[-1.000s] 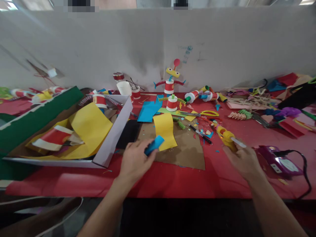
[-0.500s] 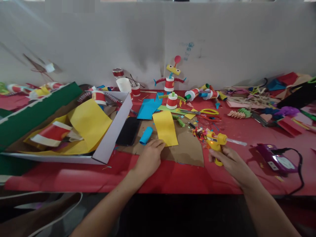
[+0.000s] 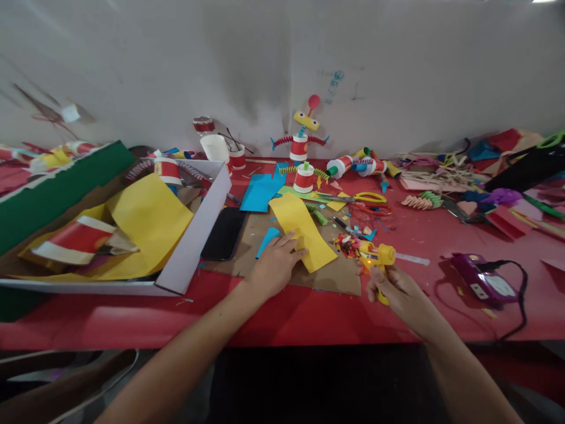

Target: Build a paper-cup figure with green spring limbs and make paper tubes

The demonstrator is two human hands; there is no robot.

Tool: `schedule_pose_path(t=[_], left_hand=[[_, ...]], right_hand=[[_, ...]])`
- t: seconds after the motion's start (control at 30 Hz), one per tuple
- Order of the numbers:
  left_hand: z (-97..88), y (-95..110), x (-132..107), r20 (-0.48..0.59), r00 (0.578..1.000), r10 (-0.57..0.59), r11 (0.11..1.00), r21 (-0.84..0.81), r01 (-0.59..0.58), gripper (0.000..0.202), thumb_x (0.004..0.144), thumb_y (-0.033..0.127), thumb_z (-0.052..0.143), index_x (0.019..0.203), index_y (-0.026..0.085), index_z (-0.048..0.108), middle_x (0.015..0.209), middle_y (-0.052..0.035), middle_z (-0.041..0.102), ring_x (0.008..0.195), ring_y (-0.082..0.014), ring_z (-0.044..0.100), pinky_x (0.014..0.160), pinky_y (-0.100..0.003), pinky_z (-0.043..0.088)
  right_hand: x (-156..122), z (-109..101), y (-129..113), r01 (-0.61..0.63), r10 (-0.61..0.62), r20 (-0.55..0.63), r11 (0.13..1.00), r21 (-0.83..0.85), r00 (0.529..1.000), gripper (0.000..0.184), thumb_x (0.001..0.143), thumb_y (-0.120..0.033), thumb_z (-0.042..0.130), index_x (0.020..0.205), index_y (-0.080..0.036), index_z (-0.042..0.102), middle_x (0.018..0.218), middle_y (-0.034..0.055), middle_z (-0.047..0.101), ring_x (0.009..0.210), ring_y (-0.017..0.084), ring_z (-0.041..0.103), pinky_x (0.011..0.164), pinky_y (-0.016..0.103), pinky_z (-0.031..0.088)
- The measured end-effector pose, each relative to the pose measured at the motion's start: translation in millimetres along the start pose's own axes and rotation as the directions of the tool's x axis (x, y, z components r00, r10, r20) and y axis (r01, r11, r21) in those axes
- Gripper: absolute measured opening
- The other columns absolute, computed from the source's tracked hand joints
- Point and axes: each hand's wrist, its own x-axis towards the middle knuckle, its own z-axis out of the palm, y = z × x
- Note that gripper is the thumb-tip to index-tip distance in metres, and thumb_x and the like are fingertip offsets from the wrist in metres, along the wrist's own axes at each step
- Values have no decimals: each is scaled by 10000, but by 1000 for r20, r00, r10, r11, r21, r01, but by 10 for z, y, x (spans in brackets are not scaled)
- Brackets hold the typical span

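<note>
My left hand (image 3: 278,265) lies with its fingers spread on the left edge of a yellow paper strip (image 3: 304,232). The strip rests at a slant on a piece of brown cardboard (image 3: 339,282). Partly covered by that hand is a rolled blue paper tube (image 3: 267,240). My right hand (image 3: 388,285) grips a yellow hot glue gun (image 3: 373,259), its clear glue stick jutting out to the right. The gun's nozzle end is beside a heap of small coloured scraps (image 3: 346,244), right of the yellow strip.
A white and green box (image 3: 194,235) with yellow paper stands left, beside a black phone (image 3: 224,234). Behind are blue paper (image 3: 260,191), yellow-handled scissors (image 3: 371,197) and paper-cup figures (image 3: 299,147). A purple extension socket (image 3: 485,280) with a black cord sits right.
My left hand's fingers have spread onto the yellow strip, whose near end has swung right and lies flatter. The glue gun stays in my right hand. The view has shifted slightly.
</note>
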Motion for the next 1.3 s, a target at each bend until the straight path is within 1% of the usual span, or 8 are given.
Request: schedule_pose_path(t=[0.1, 0.17, 0.33, 0.57, 0.73, 0.87, 1.07, 1.3], left_hand=[[57, 119, 52, -24, 999, -36, 999, 7, 36, 402, 889, 100, 408, 1229, 175, 609, 1156, -147, 592, 1182, -292, 499, 956, -454, 419], [68, 181, 99, -33, 998, -48, 999, 8, 49, 396, 882, 94, 397, 1204, 155, 619, 1169, -159, 574, 1133, -296, 517, 924, -453, 433], [112, 235, 188, -54, 999, 6, 996, -85, -11, 374, 870, 61, 385, 1133, 142, 639, 1230, -131, 585, 1202, -253, 482, 1013, -413, 379], [177, 279, 209, -19, 996, 87, 994, -67, -88, 422, 891, 120, 394, 1274, 202, 552, 1375, -75, 529, 1177, -265, 474, 933, -436, 365], [179, 268, 227, -20, 998, 66, 992, -110, -68, 444, 878, 91, 379, 1254, 229, 569, 1363, -51, 557, 1126, -256, 486, 844, -421, 352], [223, 228, 211, -29, 997, 65, 988, -137, -68, 463, 873, 78, 379, 1259, 243, 577, 1382, -62, 543, 1144, -252, 467, 857, -428, 328], [256, 202, 198, -48, 995, 83, 984, -152, -90, 480, 862, 65, 393, 1265, 251, 574, 1414, -31, 514, 1160, -250, 452, 887, -441, 316], [250, 227, 209, -59, 995, 81, 987, -135, -89, 460, 873, 87, 409, 1271, 247, 576, 1391, -51, 534, 1141, -256, 461, 870, -435, 345]], right_hand=[[-55, -67, 11, -46, 46, -16, 999, -5, 999, 513, 866, -666, 371, 639, -219, 482, 552, 3, 531, 545, 145, 493, 572, 282, 398], [-83, -107, 27, -74, 74, -26, 997, -8, 997, 535, 860, -681, 359, 621, -218, 478, 547, 7, 530, 541, 143, 488, 569, 281, 395], [-106, -186, 80, -110, 110, -9, 993, -36, 994, 547, 870, -672, 345, 609, -212, 480, 544, 1, 518, 540, 136, 479, 561, 273, 388], [-124, -248, 157, -112, 111, -20, 991, -72, 994, 508, 875, -664, 348, 742, -201, 510, 525, -24, 507, 523, 140, 476, 540, 273, 383], [-160, -266, 189, -128, 129, 8, 989, -80, 992, 499, 891, -636, 357, 700, -205, 519, 528, -17, 510, 515, 135, 472, 535, 267, 384], [-197, -241, 182, -124, 130, 71, 989, -83, 989, 514, 907, -617, 345, 654, -210, 531, 552, 12, 552, 554, 152, 518, 557, 276, 407], [-181, -216, 191, -125, 136, 135, 988, -86, 982, 513, 909, -608, 353, 626, -210, 511, 532, 3, 519, 552, 149, 519, 501, 258, 375], [-145, -225, 221, -122, 135, 114, 986, -114, 984, 513, 908, -600, 370, 625, -195, 508, 523, -6, 533, 524, 132, 497, 525, 260, 373]])
